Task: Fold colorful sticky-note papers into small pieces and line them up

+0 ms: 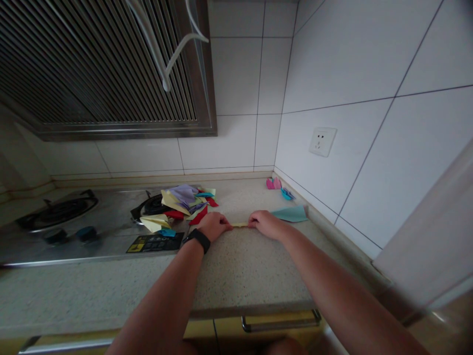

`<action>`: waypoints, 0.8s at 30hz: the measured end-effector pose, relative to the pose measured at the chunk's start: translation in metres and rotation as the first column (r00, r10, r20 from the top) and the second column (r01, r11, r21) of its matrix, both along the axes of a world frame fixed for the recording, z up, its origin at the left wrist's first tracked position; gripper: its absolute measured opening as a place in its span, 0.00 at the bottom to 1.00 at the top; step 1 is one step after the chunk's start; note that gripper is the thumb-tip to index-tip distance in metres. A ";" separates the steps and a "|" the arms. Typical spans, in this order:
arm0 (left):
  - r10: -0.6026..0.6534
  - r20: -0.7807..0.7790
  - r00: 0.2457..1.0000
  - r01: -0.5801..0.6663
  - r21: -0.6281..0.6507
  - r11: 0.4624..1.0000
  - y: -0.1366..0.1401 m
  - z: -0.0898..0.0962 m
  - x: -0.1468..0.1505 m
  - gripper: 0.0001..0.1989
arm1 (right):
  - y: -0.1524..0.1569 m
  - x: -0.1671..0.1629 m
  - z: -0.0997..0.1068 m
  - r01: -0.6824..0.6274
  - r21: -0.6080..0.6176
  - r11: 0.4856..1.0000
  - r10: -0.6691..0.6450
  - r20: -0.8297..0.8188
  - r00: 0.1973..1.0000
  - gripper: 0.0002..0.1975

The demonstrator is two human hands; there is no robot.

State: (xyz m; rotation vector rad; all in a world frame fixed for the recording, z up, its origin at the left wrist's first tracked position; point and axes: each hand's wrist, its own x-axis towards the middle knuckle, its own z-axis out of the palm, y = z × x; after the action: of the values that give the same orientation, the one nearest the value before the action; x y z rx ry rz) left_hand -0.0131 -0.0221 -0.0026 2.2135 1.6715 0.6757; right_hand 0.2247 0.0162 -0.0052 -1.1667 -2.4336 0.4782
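Note:
Between my two hands a narrow yellow strip of folded paper [240,225] lies level, low over the speckled countertop [244,271]. My left hand [215,226], with a dark watch on its wrist, pinches the strip's left end. The other end is pinched by my right hand [266,224]. Fingers cover both ends of the strip. Just beyond my right hand lies a flat light-blue sheet of paper [291,213]. Left of my left hand is a heap of folded paper pieces [185,196] in purple, yellow, red and blue, partly over a burner.
A gas stove [114,222] fills the counter's left side, under a range hood [111,74]. Pink folded paper [274,184] and a blue folded piece [287,194] sit by the back corner. A wall socket [322,141] is on the right. A drawer handle [281,325] runs below the counter edge.

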 end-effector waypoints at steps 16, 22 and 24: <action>-0.112 -0.040 0.993 0.118 0.177 0.977 -0.002 -0.006 -0.001 0.11 | -0.006 0.004 0.004 -0.060 -0.011 0.998 0.059 -0.025 0.998 0.03; -0.222 0.128 0.967 0.195 0.193 0.962 -0.004 0.000 0.004 0.11 | -0.009 0.002 0.009 -0.054 0.017 0.998 0.057 -0.156 0.986 0.01; -0.219 0.215 0.952 0.197 0.116 0.973 -0.005 0.002 0.007 0.12 | -0.010 0.001 0.009 -0.054 0.000 0.999 0.053 -0.195 0.979 0.02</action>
State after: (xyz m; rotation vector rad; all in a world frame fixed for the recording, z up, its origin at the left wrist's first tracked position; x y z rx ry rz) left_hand -0.0065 -0.0270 -0.0001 2.2365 1.2991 0.9265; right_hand 0.2254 0.0066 0.0035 -1.0079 -2.3005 0.5875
